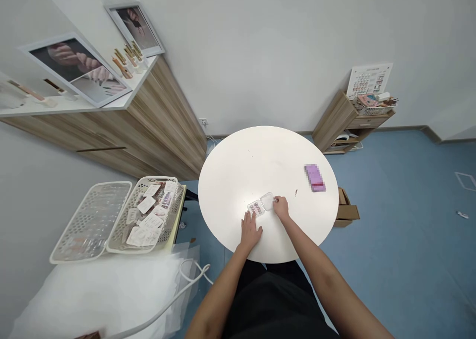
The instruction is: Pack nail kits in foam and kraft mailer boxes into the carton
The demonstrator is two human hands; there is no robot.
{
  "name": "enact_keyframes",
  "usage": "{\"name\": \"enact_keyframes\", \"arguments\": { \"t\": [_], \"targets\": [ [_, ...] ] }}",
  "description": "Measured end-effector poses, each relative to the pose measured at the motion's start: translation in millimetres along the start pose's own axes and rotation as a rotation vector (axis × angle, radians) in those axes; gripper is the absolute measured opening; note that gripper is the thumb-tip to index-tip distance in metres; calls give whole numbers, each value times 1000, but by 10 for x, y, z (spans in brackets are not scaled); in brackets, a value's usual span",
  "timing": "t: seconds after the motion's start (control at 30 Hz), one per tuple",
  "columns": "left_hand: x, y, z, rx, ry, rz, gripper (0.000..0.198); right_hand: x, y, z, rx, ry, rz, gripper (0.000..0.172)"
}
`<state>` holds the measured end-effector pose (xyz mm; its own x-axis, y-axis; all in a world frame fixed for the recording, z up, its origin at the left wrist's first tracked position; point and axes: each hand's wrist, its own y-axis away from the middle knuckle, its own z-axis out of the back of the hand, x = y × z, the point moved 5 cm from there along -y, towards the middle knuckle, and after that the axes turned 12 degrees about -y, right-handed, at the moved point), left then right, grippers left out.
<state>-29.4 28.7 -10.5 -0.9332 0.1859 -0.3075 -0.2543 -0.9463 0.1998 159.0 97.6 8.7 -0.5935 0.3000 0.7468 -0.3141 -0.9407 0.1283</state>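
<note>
A small transparent plastic case [256,208] lies unfolded on the round white table [230,170]. Its left half holds several small nail-like pieces, too small to make out well. The case's lid [267,201] is turned out to the right. My left hand [250,232] rests with spread fingers at the near edge of the filled half, fingertips touching it. At the lid's right edge, my right hand [281,207] has its thumb and fingers closed on the rim.
A blurred purple packet [315,178] lies on the table's right side. Left of the table are a white basket [145,215] of carded packets and a second basket [92,220]. A wooden cabinet [163,115] stands behind left, a cardboard box [345,210] on the floor at right.
</note>
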Motion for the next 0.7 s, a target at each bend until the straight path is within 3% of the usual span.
{"name": "enact_keyframes", "arguments": {
  "t": [0.17, 0.3, 0.4, 0.47, 0.6, 0.7],
  "targets": [
    [-213, 118, -38, 9, 102, -49, 61, 439, -30, 9, 81, 14, 184, 34],
    [-196, 119, 243, -126, 226, -68, 38, 628, 188, -77, 266, 157, 370, 32],
    [-66, 78, 454, -239, 192, -44, 43, 539, 385, -134, 311, 252, 452, 33],
    [-36, 48, 475, -227, 108, -120, 54, 430, 500, -173, 309, 273, 505, 36],
    [-81, 40, 292, -128, -117, -310, 70, 221, 705, -265, 289, 318, 619, 47],
    [-108, 73, 139, -118, -280, -342, 74, 115, 846, -329, 260, 406, 703, 53]
  ]
}}
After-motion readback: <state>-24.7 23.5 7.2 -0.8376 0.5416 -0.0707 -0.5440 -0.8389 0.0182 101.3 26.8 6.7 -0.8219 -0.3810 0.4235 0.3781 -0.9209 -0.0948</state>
